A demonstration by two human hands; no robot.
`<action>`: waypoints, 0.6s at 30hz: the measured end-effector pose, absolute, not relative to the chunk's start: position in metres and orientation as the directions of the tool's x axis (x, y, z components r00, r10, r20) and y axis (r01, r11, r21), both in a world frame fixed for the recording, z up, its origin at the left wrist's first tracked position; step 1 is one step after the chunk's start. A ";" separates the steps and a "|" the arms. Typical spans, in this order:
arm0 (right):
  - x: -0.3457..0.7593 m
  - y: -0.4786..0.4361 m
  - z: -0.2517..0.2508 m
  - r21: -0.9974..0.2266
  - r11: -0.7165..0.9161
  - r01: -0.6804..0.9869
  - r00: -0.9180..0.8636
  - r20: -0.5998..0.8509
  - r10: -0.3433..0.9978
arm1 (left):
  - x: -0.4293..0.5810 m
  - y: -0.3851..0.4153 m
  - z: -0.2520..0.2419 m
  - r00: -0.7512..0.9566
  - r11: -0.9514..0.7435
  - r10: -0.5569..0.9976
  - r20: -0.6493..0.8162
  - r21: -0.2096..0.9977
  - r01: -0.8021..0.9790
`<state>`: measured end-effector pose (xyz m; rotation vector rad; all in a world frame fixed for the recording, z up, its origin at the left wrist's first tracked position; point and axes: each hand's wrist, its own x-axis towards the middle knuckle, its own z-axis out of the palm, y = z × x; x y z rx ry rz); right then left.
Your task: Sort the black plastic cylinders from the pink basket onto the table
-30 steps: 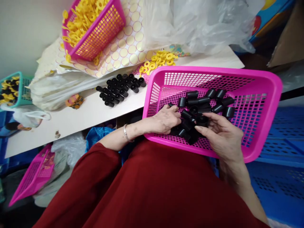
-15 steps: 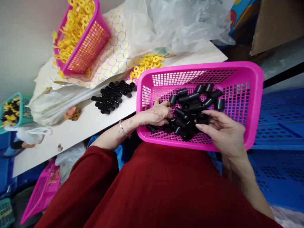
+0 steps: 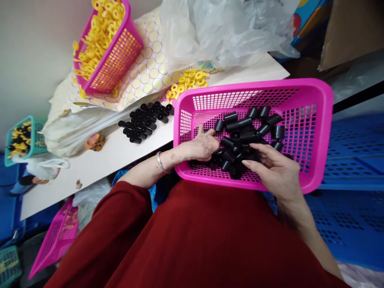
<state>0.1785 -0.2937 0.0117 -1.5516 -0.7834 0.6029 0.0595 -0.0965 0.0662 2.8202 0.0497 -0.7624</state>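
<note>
A pink basket [image 3: 322, 132] sits close against my red top, with several black cylinders [image 3: 246, 135] heaped inside. My left hand [image 3: 204, 144] reaches in at the heap's left edge; its thumb side points up, and its other fingertips are hidden among the cylinders. On the heap's right side is my right hand [image 3: 274, 166], thumb and forefinger apart beside the black pieces, with no piece clearly held. More black cylinders [image 3: 144, 122] stand grouped on the table left of the basket.
Yellow ring-shaped pieces [image 3: 187, 82] lie behind the pink basket. A second pink basket [image 3: 120, 56] of yellow pieces stands at upper left, a green basket [image 3: 39, 138] at far left. Clear plastic bags [image 3: 222, 32] cover the table's back. Blue crates [image 3: 354, 160] are at right.
My right hand has moved slightly left and its thumb and forefinger are off the piece that was between them. My left hand has shifted slightly right. The view has shifted slightly.
</note>
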 end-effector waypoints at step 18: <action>0.183 -0.284 0.015 -0.995 -0.047 0.086 0.628 0.017 0.778 | 0.061 -0.087 0.060 0.839 -0.830 -0.074 -0.539 0.500 0.248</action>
